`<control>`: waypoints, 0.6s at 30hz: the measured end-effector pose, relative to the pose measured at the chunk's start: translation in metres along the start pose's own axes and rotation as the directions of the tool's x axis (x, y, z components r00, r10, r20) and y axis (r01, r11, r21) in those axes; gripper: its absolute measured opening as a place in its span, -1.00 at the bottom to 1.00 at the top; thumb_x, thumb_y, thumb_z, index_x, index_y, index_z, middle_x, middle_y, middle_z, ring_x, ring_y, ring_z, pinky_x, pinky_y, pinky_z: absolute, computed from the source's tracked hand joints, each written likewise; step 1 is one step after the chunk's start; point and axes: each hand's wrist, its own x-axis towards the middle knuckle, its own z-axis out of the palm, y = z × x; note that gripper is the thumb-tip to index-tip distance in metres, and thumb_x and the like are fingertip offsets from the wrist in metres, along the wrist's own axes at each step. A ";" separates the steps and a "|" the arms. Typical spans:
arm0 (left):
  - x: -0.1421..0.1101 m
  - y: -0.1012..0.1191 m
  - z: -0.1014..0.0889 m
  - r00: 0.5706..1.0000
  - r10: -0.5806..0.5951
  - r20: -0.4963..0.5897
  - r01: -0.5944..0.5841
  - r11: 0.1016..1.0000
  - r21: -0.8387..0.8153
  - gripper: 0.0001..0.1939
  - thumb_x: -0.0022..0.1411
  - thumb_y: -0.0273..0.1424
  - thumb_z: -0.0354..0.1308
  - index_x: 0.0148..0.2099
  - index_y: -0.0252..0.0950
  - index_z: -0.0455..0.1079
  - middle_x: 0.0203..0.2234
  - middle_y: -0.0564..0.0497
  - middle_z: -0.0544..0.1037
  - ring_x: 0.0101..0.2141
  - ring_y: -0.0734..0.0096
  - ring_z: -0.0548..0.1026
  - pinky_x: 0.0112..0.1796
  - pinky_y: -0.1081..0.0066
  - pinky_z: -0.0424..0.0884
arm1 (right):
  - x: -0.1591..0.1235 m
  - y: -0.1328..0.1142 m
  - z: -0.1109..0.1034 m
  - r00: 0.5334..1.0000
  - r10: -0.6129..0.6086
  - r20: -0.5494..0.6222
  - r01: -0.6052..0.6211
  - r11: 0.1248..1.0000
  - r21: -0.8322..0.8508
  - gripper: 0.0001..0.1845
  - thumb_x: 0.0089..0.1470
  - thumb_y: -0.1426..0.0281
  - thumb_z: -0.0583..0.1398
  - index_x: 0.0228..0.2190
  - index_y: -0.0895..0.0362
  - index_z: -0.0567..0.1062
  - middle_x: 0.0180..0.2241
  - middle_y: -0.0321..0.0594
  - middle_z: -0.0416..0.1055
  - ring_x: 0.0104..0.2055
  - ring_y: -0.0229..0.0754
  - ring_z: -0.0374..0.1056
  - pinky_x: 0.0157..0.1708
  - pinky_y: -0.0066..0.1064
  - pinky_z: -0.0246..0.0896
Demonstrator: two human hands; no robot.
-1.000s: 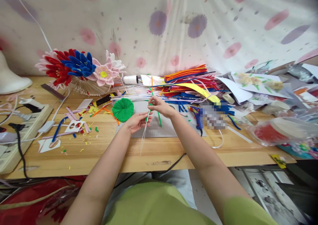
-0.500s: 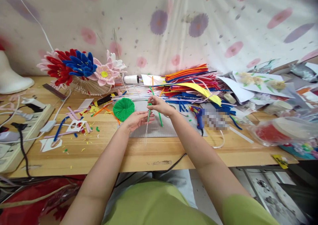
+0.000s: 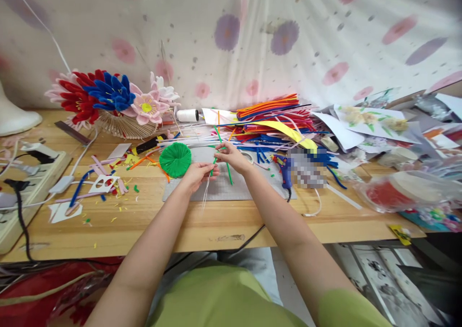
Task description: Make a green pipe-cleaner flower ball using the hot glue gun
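As a fuzzy green stem with silvery wires (image 3: 208, 184) is slanting over the near edge of the flat grey mat (image 3: 225, 192), my left hand (image 3: 197, 176) and right hand (image 3: 231, 157) are pinching it, and pale wooden tabletop (image 3: 224, 221) is leaving room toward its front edge.

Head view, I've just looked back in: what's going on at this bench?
A person is working with both bare hands over the grey mat. The left hand and right hand pinch a slim green piece between them, with thin wires hanging below it. The round green piece lies just left of the hands, untouched, and a blue glue gun lies to their right.
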 end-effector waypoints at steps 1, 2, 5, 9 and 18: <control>0.001 -0.001 0.002 1.000 0.011 -0.021 -0.011 1.000 0.011 -0.94 0.09 -0.57 0.15 -0.37 -0.48 0.44 -0.54 -0.09 0.54 -0.55 0.50 0.49 -0.53 0.53 0.43 | 0.000 0.003 -0.002 1.000 0.019 -0.017 -0.019 1.000 0.010 -0.67 -0.24 0.37 0.30 -0.38 0.12 0.31 -0.54 -0.42 0.38 -0.47 -0.39 0.32 -0.35 -0.45 0.29; 0.002 -0.002 0.004 0.999 0.023 -0.040 -0.022 0.999 0.025 -0.95 0.09 -0.56 0.15 -0.37 -0.47 0.43 -0.54 -0.08 0.54 -0.55 0.49 0.50 -0.53 0.52 0.43 | 0.000 0.005 -0.004 0.999 0.037 -0.031 -0.036 0.999 0.012 -0.69 -0.23 0.37 0.29 -0.39 0.12 0.32 -0.53 -0.40 0.39 -0.47 -0.39 0.32 -0.35 -0.46 0.29; 0.006 -0.006 0.007 0.992 0.056 -0.115 -0.046 0.996 0.081 -0.95 0.11 -0.55 0.12 -0.35 -0.44 0.40 -0.54 -0.05 0.52 -0.58 0.48 0.49 -0.56 0.49 0.42 | 0.002 0.013 -0.009 0.993 0.055 -0.108 -0.061 0.997 -0.054 -0.80 -0.17 0.42 0.25 -0.43 0.13 0.34 -0.53 -0.37 0.40 -0.48 -0.39 0.30 -0.39 -0.49 0.27; 0.007 -0.009 0.003 0.970 0.110 -0.218 -0.075 0.984 0.161 -0.91 0.15 -0.54 0.05 -0.39 -0.41 0.36 -0.60 0.03 0.46 -0.65 0.52 0.44 -0.64 0.54 0.32 | 0.006 0.024 -0.013 0.982 0.029 -0.184 -0.085 0.947 -0.308 -0.91 -0.11 0.45 0.18 -0.44 0.14 0.38 -0.52 -0.34 0.40 -0.51 -0.36 0.27 -0.48 -0.50 0.22; 0.005 -0.004 -0.009 0.982 0.083 -0.172 -0.083 0.997 0.003 -0.82 0.19 -0.57 -0.06 -0.41 -0.41 0.32 -0.75 0.16 0.20 -0.79 0.76 0.02 -0.74 0.66 -0.15 | -0.015 0.021 -0.024 0.983 -0.029 -0.181 -0.042 0.925 -0.378 -0.69 -0.09 0.34 0.17 -0.22 0.13 0.43 -0.20 -0.18 0.42 -0.41 -0.32 0.30 -0.49 -0.48 0.24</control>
